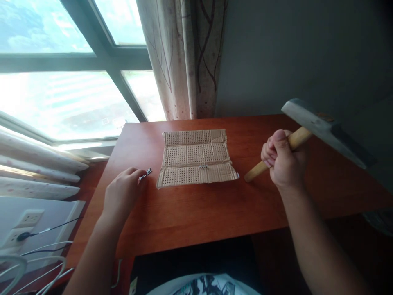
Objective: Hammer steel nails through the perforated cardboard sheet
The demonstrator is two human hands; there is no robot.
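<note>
My right hand is wrapped round the wooden handle of a hammer, raised over the right side of the table with its metal head up and the handle's end pointing down left. Over the table's left part, my left hand pinches a few small silvery nails between thumb and fingertips. Between the hands lies a creased sheet of cardboard dotted with rows of small holes. Several small metal pieces, perhaps nails, sit near its lower middle. Something small and shiny shows at its lower right corner.
The reddish-brown wooden table reaches the wall at the back. A window and patterned curtain stand behind and left. Down at the left are wall sockets with a plug and loose cables.
</note>
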